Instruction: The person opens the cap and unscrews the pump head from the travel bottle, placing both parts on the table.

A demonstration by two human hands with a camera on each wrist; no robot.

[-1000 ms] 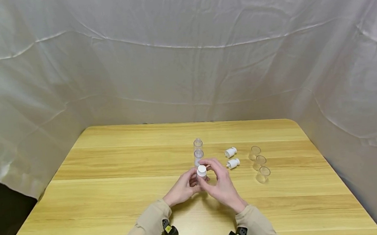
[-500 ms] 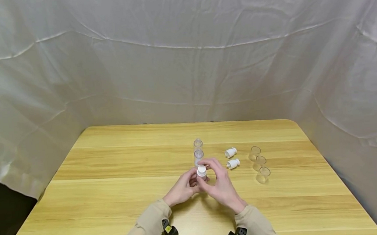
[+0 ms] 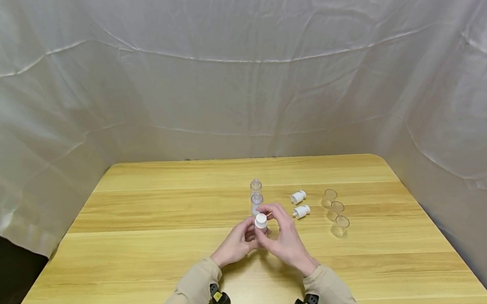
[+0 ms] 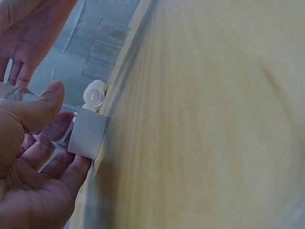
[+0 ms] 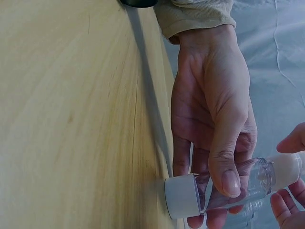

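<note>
My left hand [image 3: 235, 243] grips the clear body of a small pump bottle [image 5: 250, 188], held upright just over the table. Its thumb lies along the body, above the white base [image 5: 182, 196]. At the bottle's top, the thumb and fingers of my right hand [image 3: 287, 241] pinch the white pump head [image 3: 260, 219]. Just behind the hands stand two more clear bottles, a nearer bottle [image 3: 257, 204] and a farther bottle [image 3: 256, 187]. To their right, a white pump head [image 3: 298, 197] and a second white pump head [image 3: 301, 212] lie on their sides.
Three clear cups or caps stand in a row on the right: the far cap [image 3: 329, 197], the middle cap [image 3: 336, 209] and the near cap [image 3: 340, 228]. The wooden table [image 3: 145, 217] is enclosed by a pale cloth curtain [image 3: 238, 90].
Over the last second both hands keep almost the same place and grip on the bottle and pump head. The things on the table have not moved.
</note>
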